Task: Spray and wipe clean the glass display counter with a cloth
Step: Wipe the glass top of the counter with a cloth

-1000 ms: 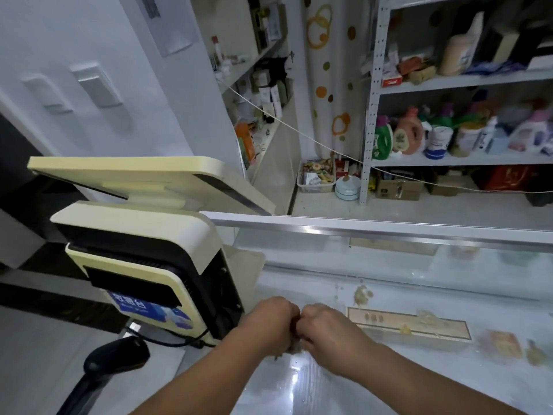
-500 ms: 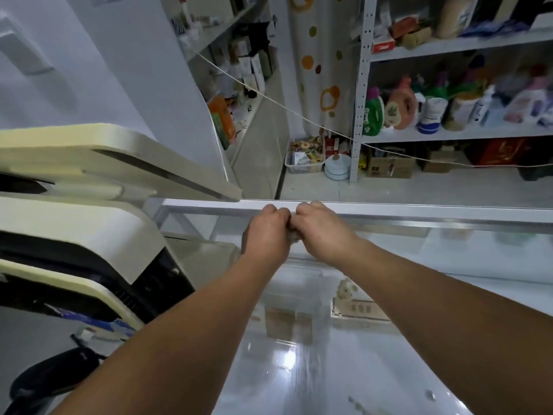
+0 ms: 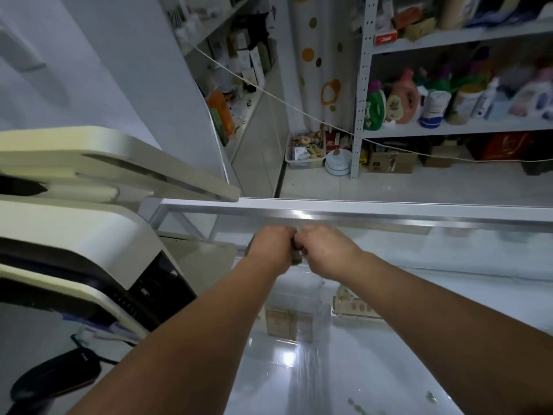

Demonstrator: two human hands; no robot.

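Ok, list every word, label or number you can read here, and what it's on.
Nothing here can be read.
Red box high on the metal shelving: white print, blurred.
Bottles on that shelving: labels unreadable.
Red carton at its bottom: gold mark, blurred.
Blue label on the white machine: blurred.
Cartons inside the glass display counter: print too small.

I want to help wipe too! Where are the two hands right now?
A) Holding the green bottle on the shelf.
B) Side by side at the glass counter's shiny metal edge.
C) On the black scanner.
B: the left hand and right hand sit fist to fist over the glass display counter, just short of its metal rail, gripping a bit of cloth between them.
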